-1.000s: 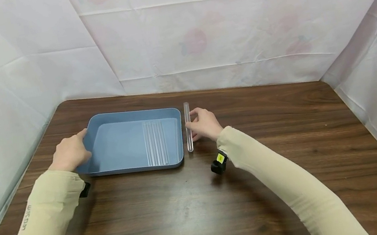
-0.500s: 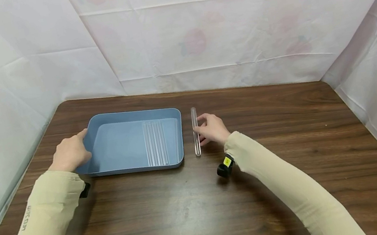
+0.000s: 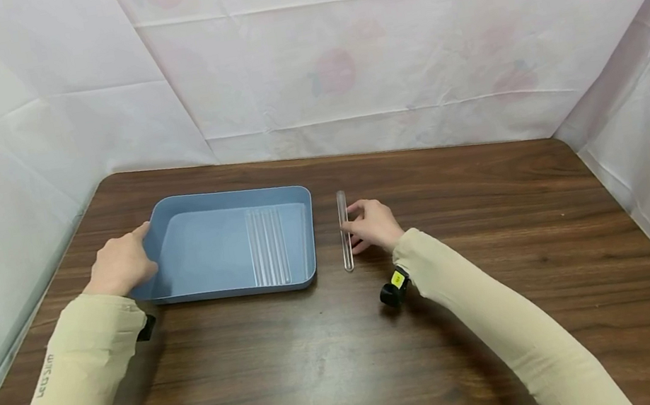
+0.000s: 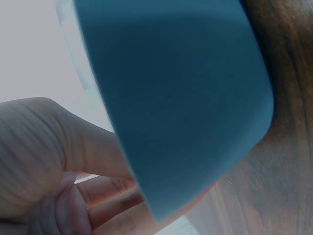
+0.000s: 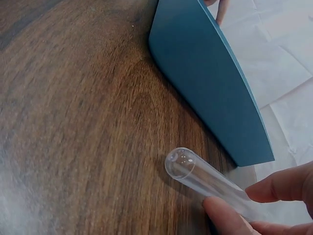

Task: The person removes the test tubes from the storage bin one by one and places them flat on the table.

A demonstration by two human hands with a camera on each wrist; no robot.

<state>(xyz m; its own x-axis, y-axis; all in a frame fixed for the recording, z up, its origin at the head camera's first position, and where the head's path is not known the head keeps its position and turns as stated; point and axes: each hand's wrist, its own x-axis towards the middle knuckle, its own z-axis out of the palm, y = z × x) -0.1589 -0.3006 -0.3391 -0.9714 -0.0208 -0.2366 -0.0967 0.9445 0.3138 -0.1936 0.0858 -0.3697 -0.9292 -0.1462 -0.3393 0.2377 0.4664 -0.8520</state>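
Note:
My left hand (image 3: 118,266) grips the left wall of a blue rectangular tray (image 3: 205,255), its thumb over the rim and its fingers along the outside in the left wrist view. Several clear tubes (image 3: 268,248) lie side by side in the right part of the tray. To the right of the tray, my right hand (image 3: 373,226) pinches a clear test tube (image 5: 203,176) between thumb and fingers. The tube's rounded end points toward me, close over the table. It runs roughly parallel to the tray's right wall, with a gap between them.
The brown wood-grain table (image 3: 304,385) extends in front of the tray and to the right. White cloth (image 3: 379,64) with faint pink patterns hangs behind the table's back edge, and more cloth hangs on both sides. Each wrist carries a small black camera (image 3: 393,291).
My right hand has moved right and slightly toward me with the test tube, widening its gap from the tray. My left hand and the tray have stayed in place.

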